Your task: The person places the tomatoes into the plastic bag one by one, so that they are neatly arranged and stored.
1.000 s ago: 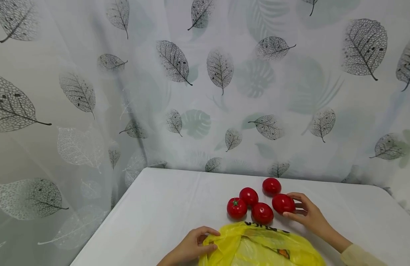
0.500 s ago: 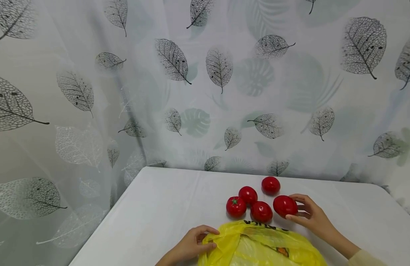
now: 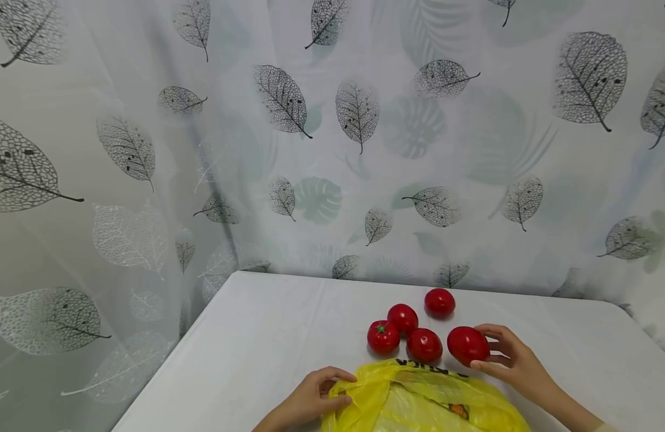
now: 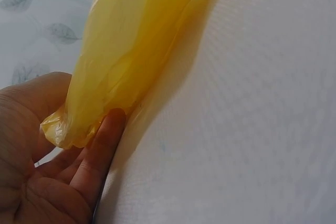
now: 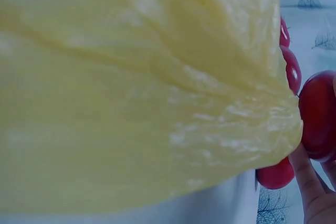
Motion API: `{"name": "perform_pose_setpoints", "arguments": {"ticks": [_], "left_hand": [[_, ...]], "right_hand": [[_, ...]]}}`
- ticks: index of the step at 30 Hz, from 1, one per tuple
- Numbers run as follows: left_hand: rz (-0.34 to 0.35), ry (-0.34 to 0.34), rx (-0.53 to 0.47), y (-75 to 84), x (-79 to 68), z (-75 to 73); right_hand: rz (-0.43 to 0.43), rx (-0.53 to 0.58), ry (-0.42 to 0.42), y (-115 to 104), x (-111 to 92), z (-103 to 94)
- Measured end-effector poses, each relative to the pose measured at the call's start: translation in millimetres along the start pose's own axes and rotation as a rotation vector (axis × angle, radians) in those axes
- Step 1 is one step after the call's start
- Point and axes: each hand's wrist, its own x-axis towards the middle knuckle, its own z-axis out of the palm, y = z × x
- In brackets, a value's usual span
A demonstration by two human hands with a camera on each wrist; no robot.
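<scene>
My left hand [image 3: 316, 396] pinches the left edge of a yellow plastic bag [image 3: 418, 399] between thumb and fingers; the left wrist view shows the gathered film [image 4: 113, 66] in that grip. With my right hand [image 3: 518, 360] I grip a glossy red tomato [image 3: 468, 345] by its right side, thumb below and fingers above, just beyond the bag's far edge. In the right wrist view the bag [image 5: 147, 103] fills most of the picture, and the gripped tomato [image 5: 317, 114] shows at the right. The lower part of the bag is cut off in the head view.
Several more tomatoes lie behind the bag on the white table [image 3: 278, 336]: one with a green stem [image 3: 383, 337], another [image 3: 424, 345] close to the bag, one [image 3: 403, 318] behind them, and one [image 3: 439, 303] farthest back. A leaf-patterned curtain [image 3: 332, 180] hangs behind the table.
My right hand has drawn the tomato toward me and slightly right, away from the other tomatoes. My left hand and the bag have stayed put.
</scene>
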Motion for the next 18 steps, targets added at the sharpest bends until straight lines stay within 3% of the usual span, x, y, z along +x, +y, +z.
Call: {"name": "perform_pose_setpoints", "arguments": {"ticks": [6, 10, 13, 18], "left_hand": [[0.008, -0.003, 0.022, 0.1, -0.6, -0.5], [0.012, -0.006, 0.033, -0.8, -0.4, -0.6], [0.016, -0.002, 0.035, -1.4, 0.4, -1.3], [0.021, -0.002, 0.032, -1.9, 1.4, -1.0]], "right_hand": [[-0.004, 0.048, -0.054, 0, -7, -3.8], [-0.062, 0.100, -0.103, 0, -13, -4.3], [-0.113, 0.138, -0.153, 0, -15, -4.2], [-0.102, 0.190, -0.262, -1, -19, -4.6]]}}
